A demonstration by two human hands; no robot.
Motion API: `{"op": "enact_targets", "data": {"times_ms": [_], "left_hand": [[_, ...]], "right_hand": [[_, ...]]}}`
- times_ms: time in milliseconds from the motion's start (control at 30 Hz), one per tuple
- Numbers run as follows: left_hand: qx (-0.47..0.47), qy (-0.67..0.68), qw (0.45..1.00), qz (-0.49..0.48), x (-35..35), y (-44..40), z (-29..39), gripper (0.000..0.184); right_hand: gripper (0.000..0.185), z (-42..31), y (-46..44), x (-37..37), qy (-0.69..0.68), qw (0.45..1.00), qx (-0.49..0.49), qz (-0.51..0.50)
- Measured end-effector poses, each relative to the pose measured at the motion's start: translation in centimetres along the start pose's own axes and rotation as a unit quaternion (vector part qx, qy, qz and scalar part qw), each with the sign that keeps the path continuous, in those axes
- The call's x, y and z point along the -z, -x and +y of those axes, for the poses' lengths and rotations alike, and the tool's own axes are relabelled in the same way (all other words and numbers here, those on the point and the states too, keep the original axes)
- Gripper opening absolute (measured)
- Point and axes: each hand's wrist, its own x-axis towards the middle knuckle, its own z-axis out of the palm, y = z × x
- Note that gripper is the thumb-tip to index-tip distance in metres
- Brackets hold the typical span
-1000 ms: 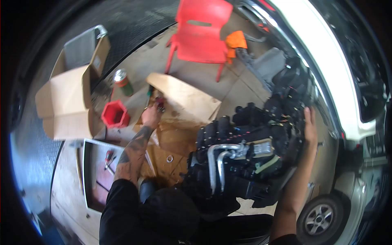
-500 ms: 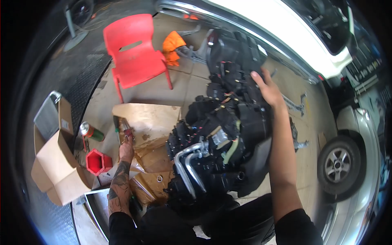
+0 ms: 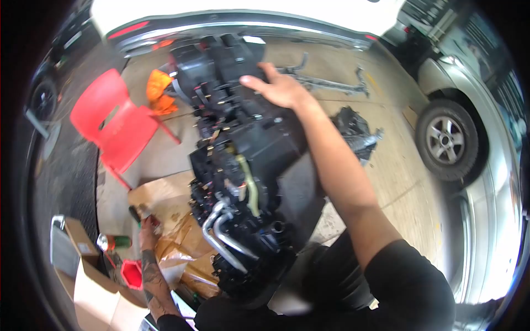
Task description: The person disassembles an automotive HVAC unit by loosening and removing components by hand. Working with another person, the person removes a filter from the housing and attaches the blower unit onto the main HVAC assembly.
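At the lower left of the work area stands an open cardboard box (image 3: 99, 295), with a grey metal-framed part (image 3: 65, 252) upright in it. Above and slightly right, a red chair (image 3: 105, 118) stands on the floor. Below the chair and just beside the box is an orange-and-green can (image 3: 117, 241) with a silver top; a red hexagonal container (image 3: 132, 274) is near it.

Next is the left hand (image 3: 148, 234), reaching down over a brown cardboard sheet (image 3: 165, 190). Its fingers are partly curled next to a dark-handled tool (image 3: 134, 214); blur prevents telling whether anything is gripped. Orange cloth (image 3: 159, 89) lies farther off, beyond the chair.

Centrally, a large black assembly (image 3: 270, 140) occupies the space directly in front of the person, running from the lap area towards a white vehicle (image 3: 193, 10). Two bent silver pipes (image 3: 221, 237) project at its near end, and a yellow-green strip (image 3: 250, 187) runs along its middle.

The right hand (image 3: 279, 89) lies over the assembly's far part, thumb and fingers spread, apparently in contact and not closed around anything.

Farther right are a metal frame (image 3: 326, 83) on the floor, a crumpled black item (image 3: 350, 124) and a silver vehicle's wheel (image 3: 446, 140).
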Motion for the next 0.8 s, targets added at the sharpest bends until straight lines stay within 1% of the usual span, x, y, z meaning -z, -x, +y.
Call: {"op": "enact_targets", "data": {"times_ms": [33,100,133,167,233,267,300,367,400,433,500,533,600,633,700,733,767,800], "left_hand": [[0.027,-0.002,0.999,-0.035,0.7,-0.3,-0.2,0.105],[0.048,-0.031,0.997,-0.060,1.7,-0.8,-0.2,0.108],[0.058,-0.040,0.996,-0.062,2.1,-0.8,0.1,0.098],[0.047,-0.041,0.996,-0.064,2.3,-1.3,0.4,0.098],[0.088,0.113,0.980,-0.139,1.8,-1.9,-1.0,0.084],[0.074,0.139,0.981,-0.117,1.4,-1.9,-1.3,0.074],[0.068,0.136,0.981,-0.120,1.0,-1.7,-1.4,0.074],[0.024,-0.021,0.999,-0.001,0.7,-1.0,-1.4,0.075],[-0.005,-0.017,1.000,0.016,1.1,-0.9,-1.4,0.078],[-0.007,-0.020,1.000,0.016,1.4,-1.1,-1.3,0.078],[0.060,0.073,0.995,-0.033,1.7,-1.2,-1.0,0.077],[0.060,0.071,0.995,-0.033,2.2,-1.3,0.0,0.077],[0.114,0.008,0.987,-0.112,3.6,-2.1,1.8,0.069],[0.119,0.003,0.987,-0.110,3.7,-2.5,1.6,0.069],[0.108,-0.034,0.992,-0.063,2.9,-3.1,1.1,0.047],[0.115,-0.011,0.991,-0.064,1.9,-3.5,0.0,0.038],[0.123,0.013,0.990,-0.062,1.7,-3.8,-1.2,0.030],[0.106,-0.026,0.993,-0.050,2.7,-3.5,0.3,0.027]], "right_hand": [[0.120,-0.3,0.1,0.3,-0.004,1.000,-0.004,-0.014],[0.119,0.1,-0.3,0.0,0.003,1.000,-0.002,-0.011],[0.118,0.1,-0.3,0.1,0.004,1.000,-0.005,-0.013],[0.118,0.0,-0.2,0.2,0.005,1.000,-0.008,-0.016],[0.117,0.2,-0.2,0.2,0.005,1.000,-0.006,-0.018],[0.117,0.2,-0.1,0.2,0.002,1.000,-0.006,-0.017],[0.117,0.4,-0.2,0.1,-0.001,1.000,-0.005,-0.017],[0.116,0.4,-0.2,0.2,-0.003,1.000,-0.008,-0.016],[0.116,0.4,-0.2,0.2,-0.001,1.000,-0.006,-0.017],[0.116,0.5,-0.2,0.1,-0.005,1.000,-0.008,-0.016],[0.116,0.6,-0.2,0.0,-0.004,1.000,-0.005,-0.013],[0.116,0.8,-0.2,-0.1,-0.007,1.000,-0.006,-0.013],[0.119,0.9,-0.4,-0.3,0.010,1.000,0.009,0.000],[0.119,0.8,-0.4,-0.3,0.005,1.000,0.013,-0.002],[0.118,0.7,-0.3,-0.1,0.010,1.000,0.007,-0.001],[0.118,0.7,-0.3,-0.1,0.005,1.000,0.006,-0.004],[0.117,0.7,-0.4,-0.1,0.009,1.000,0.003,-0.005],[0.118,0.4,-0.2,0.0,0.005,1.000,-0.001,-0.006]]}}
